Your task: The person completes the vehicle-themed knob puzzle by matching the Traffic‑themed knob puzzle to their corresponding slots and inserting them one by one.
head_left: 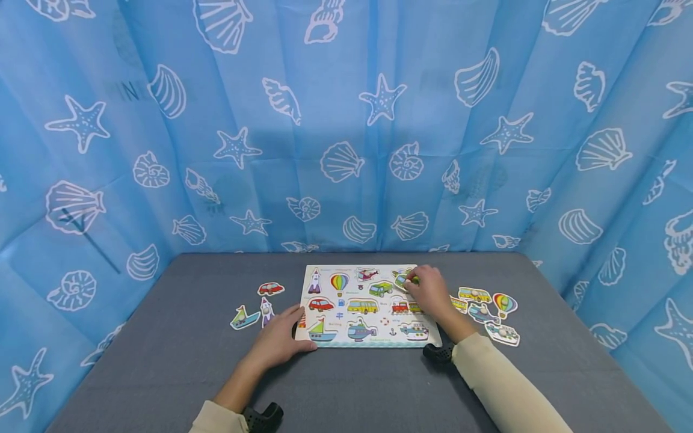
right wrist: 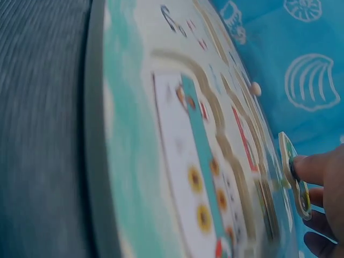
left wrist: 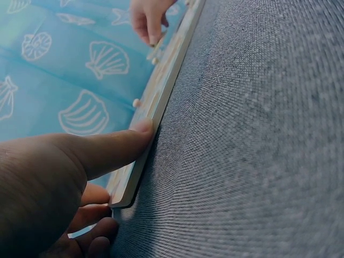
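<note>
A white wooden puzzle board [head_left: 338,322] with vehicle pictures lies on the table. My left hand [head_left: 278,338] holds its near left corner; in the left wrist view the thumb [left wrist: 115,150] presses on the top edge and the other fingers curl beside the corner. My right hand [head_left: 431,293] is above the board's far right part. Its thumb and fingers pinch a small green and yellow puzzle piece [right wrist: 290,166] by its knob, tilted on edge above the board in the right wrist view. The hand hides part of the picture below it.
Left of the board lie loose pieces: a red car [head_left: 271,288], a sailboat [head_left: 245,317] and a rocket [head_left: 267,310]. Right of it are several more, among them a bus [head_left: 474,294], a hot-air balloon [head_left: 505,305] and a ship [head_left: 502,334]. A blue curtain [head_left: 303,180] hangs behind.
</note>
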A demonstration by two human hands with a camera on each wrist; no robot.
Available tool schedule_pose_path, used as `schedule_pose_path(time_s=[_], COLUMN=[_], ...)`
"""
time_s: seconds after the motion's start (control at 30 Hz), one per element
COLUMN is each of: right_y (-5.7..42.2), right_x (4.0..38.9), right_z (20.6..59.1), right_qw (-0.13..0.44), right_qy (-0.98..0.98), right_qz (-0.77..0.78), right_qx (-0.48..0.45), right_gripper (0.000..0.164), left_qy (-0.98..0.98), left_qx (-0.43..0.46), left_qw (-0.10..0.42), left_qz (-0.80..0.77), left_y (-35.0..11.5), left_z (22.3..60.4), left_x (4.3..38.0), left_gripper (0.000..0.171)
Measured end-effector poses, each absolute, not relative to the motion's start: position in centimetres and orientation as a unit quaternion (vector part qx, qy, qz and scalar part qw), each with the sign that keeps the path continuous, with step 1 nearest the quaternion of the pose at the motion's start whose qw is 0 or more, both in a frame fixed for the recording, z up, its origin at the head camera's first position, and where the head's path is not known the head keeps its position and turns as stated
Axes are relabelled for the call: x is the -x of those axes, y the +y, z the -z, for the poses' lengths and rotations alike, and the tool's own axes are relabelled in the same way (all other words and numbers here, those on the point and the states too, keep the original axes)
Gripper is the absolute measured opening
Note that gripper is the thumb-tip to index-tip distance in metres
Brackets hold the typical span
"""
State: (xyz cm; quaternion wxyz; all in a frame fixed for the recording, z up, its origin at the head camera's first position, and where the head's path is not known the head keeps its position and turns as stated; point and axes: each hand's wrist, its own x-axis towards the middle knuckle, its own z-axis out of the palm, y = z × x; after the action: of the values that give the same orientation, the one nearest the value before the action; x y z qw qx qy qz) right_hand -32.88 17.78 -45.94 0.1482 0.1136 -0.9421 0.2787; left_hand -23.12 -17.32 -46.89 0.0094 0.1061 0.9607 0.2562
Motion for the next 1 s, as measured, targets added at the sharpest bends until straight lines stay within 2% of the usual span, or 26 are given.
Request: schedule_pose_path(time_s=[0.6, 1.0], right_y=[12.6, 11.9], right_x=[32.8, 33.0], right_z=[46.3, 46.8], right_qw=[0.137, 0.149], right_qy=[-0.950, -0.948], right_qz=[-0.237, -0.239], right_qx=[-0.151, -0.148], right_gripper=[0.007, 0.006], left_qy=[0.960, 0.960], left_qx=[-0.107, -0.103], left_qw=[0.011, 0.013], left_qz=[-0.260, -0.261], left_y=[-17.4, -17.3], left_z=[46.8, 46.8], left_x=[23.0, 23.1], left_gripper=[0.090, 0.089])
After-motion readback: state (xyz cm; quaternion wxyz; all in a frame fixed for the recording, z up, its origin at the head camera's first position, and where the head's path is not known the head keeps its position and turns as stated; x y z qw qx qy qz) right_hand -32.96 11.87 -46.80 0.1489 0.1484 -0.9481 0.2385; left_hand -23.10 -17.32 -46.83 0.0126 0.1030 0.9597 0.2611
